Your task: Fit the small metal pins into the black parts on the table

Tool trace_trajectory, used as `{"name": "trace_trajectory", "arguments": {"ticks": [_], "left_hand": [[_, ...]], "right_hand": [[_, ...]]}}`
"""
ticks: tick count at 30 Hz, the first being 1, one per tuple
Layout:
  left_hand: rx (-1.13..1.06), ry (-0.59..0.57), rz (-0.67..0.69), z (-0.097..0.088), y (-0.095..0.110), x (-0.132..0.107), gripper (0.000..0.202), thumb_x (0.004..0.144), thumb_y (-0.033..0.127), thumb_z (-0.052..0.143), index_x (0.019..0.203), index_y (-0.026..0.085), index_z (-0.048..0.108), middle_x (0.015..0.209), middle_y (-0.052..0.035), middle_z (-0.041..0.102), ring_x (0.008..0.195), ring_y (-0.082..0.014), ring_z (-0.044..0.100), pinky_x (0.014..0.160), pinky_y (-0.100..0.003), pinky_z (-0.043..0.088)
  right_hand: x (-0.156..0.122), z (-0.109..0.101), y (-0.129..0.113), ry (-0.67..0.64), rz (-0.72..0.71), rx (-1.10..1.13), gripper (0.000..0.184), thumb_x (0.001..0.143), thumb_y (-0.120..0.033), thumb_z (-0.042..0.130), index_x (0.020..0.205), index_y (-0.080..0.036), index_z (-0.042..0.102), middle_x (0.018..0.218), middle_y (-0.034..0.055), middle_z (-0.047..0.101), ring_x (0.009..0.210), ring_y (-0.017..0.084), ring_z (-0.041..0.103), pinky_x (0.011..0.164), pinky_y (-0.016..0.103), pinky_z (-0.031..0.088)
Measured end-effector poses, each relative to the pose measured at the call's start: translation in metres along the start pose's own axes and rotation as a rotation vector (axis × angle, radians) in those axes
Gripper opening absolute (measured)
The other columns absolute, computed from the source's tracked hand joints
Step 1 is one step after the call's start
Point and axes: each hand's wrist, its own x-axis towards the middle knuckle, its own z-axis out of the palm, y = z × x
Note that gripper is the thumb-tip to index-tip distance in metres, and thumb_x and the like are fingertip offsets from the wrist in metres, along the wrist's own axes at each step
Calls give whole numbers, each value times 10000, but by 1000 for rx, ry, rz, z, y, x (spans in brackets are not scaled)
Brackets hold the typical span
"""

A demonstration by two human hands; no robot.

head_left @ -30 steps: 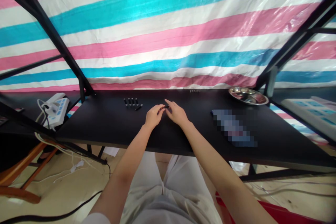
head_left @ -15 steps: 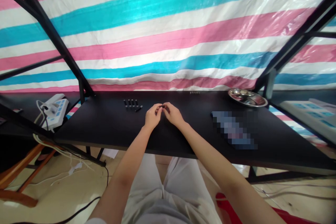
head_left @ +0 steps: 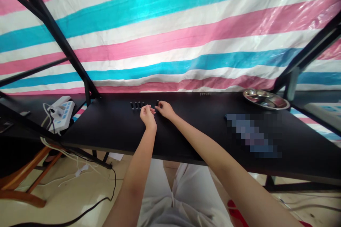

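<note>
Between the thumb and fingers of my right hand is a small black cylinder, held roughly upright over the black table. My left hand is just to its left, with fingers partly bent and apart; nothing shows in them. Close beyond my left hand stands a row of several small black cylinders with pale ends. My left hand may cover another cylinder there. Their exact kind is too small to make out.
A round metal tray lies at the back right, with a pixelated bluish item in front of it. Several tiny metallic pieces line the far edge. A white power strip is at left, beside the black frame post.
My hands have moved apart from each other and shifted a little left. The black cylinder is now in my right hand alone, while my left hand has loosened. The camera has turned slightly left.
</note>
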Motion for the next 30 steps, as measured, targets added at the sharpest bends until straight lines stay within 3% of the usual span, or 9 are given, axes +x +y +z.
{"name": "trace_trajectory", "arguments": {"ticks": [7,18,23,27,30], "left_hand": [[-63,82,-78,-1,3,4,173,727,305,479,690,138,501,470,44,488,372,-50,432,367,-164,255],[-46,62,-88,0,4,1,177,712,318,484,677,145,504,478,45,478,381,-55,435,379,-174,252],[-38,44,-88,1,5,1,170,733,304,476,670,148,499,477,44,477,384,-60,431,386,-178,247],[10,-34,-16,2,2,-1,177,762,303,470,666,157,499,478,49,467,398,-61,432,430,-185,317],[163,-209,91,3,-3,-6,167,784,293,470,691,165,523,518,31,503,456,-79,481,501,-208,397]], "right_hand": [[9,13,5,-96,-41,-45,108,748,-261,581,685,-176,558,700,-10,595,630,111,485,621,231,341],[15,15,3,-156,-8,-122,108,722,-280,611,689,-180,588,720,-5,596,648,115,491,602,227,337],[13,12,3,-135,-37,-173,154,701,-302,642,801,-186,626,788,20,610,753,150,511,675,257,371],[0,2,9,-129,-69,-154,303,704,-337,643,973,-199,623,908,43,620,843,180,525,747,306,397],[-18,-12,21,-68,-85,-186,337,750,-341,596,1053,-193,600,1040,71,605,942,214,515,798,354,402]]}}
